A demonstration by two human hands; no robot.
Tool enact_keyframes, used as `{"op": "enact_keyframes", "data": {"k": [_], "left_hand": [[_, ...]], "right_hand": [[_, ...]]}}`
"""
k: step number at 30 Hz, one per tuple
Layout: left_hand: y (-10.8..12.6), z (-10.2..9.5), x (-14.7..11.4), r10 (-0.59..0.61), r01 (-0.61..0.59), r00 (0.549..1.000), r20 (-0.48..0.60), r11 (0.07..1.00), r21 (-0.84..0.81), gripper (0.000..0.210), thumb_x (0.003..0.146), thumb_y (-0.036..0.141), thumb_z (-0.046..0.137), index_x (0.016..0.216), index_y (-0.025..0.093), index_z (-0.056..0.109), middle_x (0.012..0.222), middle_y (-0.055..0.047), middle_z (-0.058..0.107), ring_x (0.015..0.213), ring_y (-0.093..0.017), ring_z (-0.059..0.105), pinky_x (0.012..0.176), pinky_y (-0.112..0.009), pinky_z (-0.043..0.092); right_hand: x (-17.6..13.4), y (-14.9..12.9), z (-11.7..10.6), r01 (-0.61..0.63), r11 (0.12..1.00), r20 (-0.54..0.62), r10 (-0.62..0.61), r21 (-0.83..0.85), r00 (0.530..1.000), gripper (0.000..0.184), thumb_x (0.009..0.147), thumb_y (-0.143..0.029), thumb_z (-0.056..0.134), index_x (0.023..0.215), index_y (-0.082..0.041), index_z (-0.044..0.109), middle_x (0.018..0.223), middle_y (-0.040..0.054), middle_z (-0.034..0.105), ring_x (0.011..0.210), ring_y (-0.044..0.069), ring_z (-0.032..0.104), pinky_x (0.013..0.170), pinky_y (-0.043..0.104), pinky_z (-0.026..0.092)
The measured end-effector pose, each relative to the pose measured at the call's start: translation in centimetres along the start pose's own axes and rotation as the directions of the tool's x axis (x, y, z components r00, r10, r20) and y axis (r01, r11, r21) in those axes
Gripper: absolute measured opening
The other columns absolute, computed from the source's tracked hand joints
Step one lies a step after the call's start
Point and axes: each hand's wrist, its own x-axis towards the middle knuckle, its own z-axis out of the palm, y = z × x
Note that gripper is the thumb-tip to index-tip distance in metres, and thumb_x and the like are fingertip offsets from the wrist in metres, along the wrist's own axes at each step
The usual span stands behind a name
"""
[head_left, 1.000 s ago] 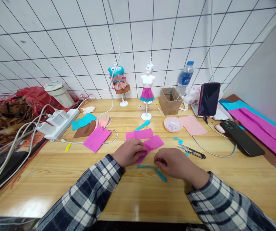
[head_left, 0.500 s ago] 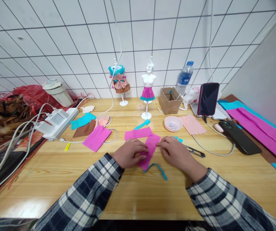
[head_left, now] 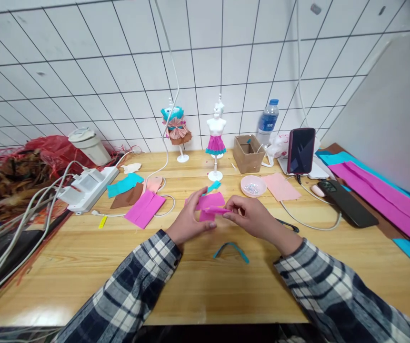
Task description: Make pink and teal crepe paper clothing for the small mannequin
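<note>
A magenta crepe paper strip [head_left: 216, 210] is raised off the table, pinched at its right end between the thumb and fingers of my right hand [head_left: 251, 216]. My left hand [head_left: 191, 220] is open at the strip's other side, thumb and fingers spread. Whether it touches the strip I cannot tell. Behind them another magenta piece [head_left: 214, 200] lies flat, partly covered. A narrow blue strip [head_left: 232, 246] curves on the table in front of my hands, and a short blue piece [head_left: 214, 186] lies farther back. Black thread snips [head_left: 290, 225] are half hidden behind my right hand.
Two small dress forms stand at the back, one in a magenta skirt [head_left: 215, 144], one in a ruffled dress [head_left: 178, 128]. A pink bowl [head_left: 262, 186] of beads, a cardboard box [head_left: 242, 159] and phones [head_left: 349, 205] are on the right. Left are paper pieces [head_left: 145, 209] and a power strip [head_left: 94, 190].
My right hand has lifted the magenta strip, which lay flat under both hands. My left hand has come off it and spread its fingers. The view has tilted up slightly.
</note>
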Motion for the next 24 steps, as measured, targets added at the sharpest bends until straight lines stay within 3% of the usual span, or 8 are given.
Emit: {"op": "enact_keyframes", "data": {"k": [3, 6, 9, 11, 13, 16, 20, 24], "left_hand": [[1.3, -0.3, 0.9, -0.078, 0.147, 0.961, 0.264, 0.956, -0.255, 0.06, 0.066, 0.047, 0.078, 0.117, 0.019, 0.065, 0.116, -0.011, 0.066, 0.109, -0.03, 0.059, 0.094, -0.04, 0.045], [2.2, -0.2, 1.0, -0.181, 0.329, 0.913, 0.367, 0.857, -0.396, 0.03, 0.073, 0.044, 0.073, 0.083, 0.016, 0.074, 0.081, -0.005, 0.071, 0.08, -0.022, 0.066, 0.078, -0.032, 0.049], [1.8, 0.3, 0.4, -0.247, 0.391, 0.909, 0.336, 0.785, -0.48, 0.029, 0.072, 0.044, 0.074, 0.079, 0.016, 0.074, 0.075, -0.004, 0.072, 0.071, -0.019, 0.065, 0.072, -0.029, 0.049], [1.0, 0.8, -0.2, -0.306, 0.406, 0.913, 0.269, 0.736, -0.542, 0.032, 0.072, 0.044, 0.074, 0.087, 0.016, 0.075, 0.082, -0.005, 0.074, 0.074, -0.019, 0.065, 0.074, -0.03, 0.049], [0.1, 1.2, -0.5, -0.411, 0.431, 0.891, 0.192, 0.637, -0.639, 0.032, 0.07, 0.04, 0.077, 0.09, 0.016, 0.075, 0.088, -0.006, 0.074, 0.077, -0.019, 0.065, 0.075, -0.03, 0.049], [-0.7, 1.4, -0.7, -0.5, 0.429, 0.854, 0.142, 0.525, -0.735, 0.031, 0.068, 0.036, 0.08, 0.089, 0.015, 0.074, 0.089, -0.006, 0.075, 0.078, -0.017, 0.065, 0.078, -0.028, 0.049], [-0.4, 1.3, -0.5, -0.524, 0.405, 0.843, 0.12, 0.473, -0.783, 0.032, 0.07, 0.039, 0.078, 0.092, 0.015, 0.073, 0.087, -0.006, 0.074, 0.078, -0.016, 0.066, 0.078, -0.028, 0.05], [0.3, 1.2, -0.5, -0.521, 0.359, 0.846, 0.11, 0.406, -0.841, 0.041, 0.066, 0.029, 0.082, 0.102, 0.014, 0.071, 0.097, -0.007, 0.074, 0.084, -0.017, 0.067, 0.081, -0.028, 0.051]], "right_hand": [[1.2, -2.7, -1.8, 0.093, 0.996, 0.039, -0.093, 0.013, 0.995, 0.012, 0.083, -0.024, 0.062, 0.094, -0.022, 0.058, 0.062, -0.0069, 0.055, 0.056, 0.01, 0.047, 0.055, 0.022, 0.031], [3.1, -4.0, -2.4, 0.093, 0.995, 0.014, -0.093, -0.037, 0.996, 0.027, 0.082, -0.021, 0.062, 0.109, -0.024, 0.056, 0.067, -0.0063, 0.057, 0.06, 0.011, 0.051, 0.057, 0.022, 0.032], [3.7, -3.3, -2.9, 0.059, 0.996, -0.066, -0.064, -0.066, 0.996, 0.043, 0.082, -0.025, 0.063, 0.123, -0.025, 0.051, 0.089, -0.0004, 0.065, 0.068, 0.012, 0.056, 0.062, 0.024, 0.038], [2.3, -1.9, -4.1, -0.084, 0.985, -0.176, 0.056, -0.151, 0.983, 0.038, 0.085, -0.033, 0.059, 0.121, -0.023, 0.053, 0.095, 0.003, 0.066, 0.07, 0.014, 0.057, 0.062, 0.026, 0.039], [-0.7, 0.3, -5.8, -0.328, 0.859, -0.232, 0.253, -0.392, 0.939, 0.023, 0.087, -0.041, 0.053, 0.091, -0.021, 0.063, 0.076, 0.004, 0.065, 0.066, 0.018, 0.057, 0.056, 0.028, 0.035], [-6.5, 4.1, -7.7, -0.565, 0.599, -0.337, 0.457, -0.567, 0.823, 0.036, 0.089, -0.047, 0.044, 0.075, -0.02, 0.062, 0.072, 0.0083, 0.065, 0.065, 0.024, 0.059, 0.053, 0.032, 0.033], [-11.9, 8.2, -7.0, -0.458, 0.678, -0.243, 0.393, -0.574, 0.887, 0.034, 0.087, -0.044, 0.047, 0.101, -0.018, 0.063, 0.099, 0.0124, 0.067, 0.09, 0.029, 0.062, 0.076, 0.038, 0.044], [-12.7, 9.3, -5.5, -0.469, 0.716, -0.227, 0.413, -0.517, 0.882, 0.025, 0.086, -0.038, 0.047, 0.092, -0.02, 0.063, 0.096, 0.0106, 0.066, 0.089, 0.027, 0.062, 0.077, 0.037, 0.045]]}}
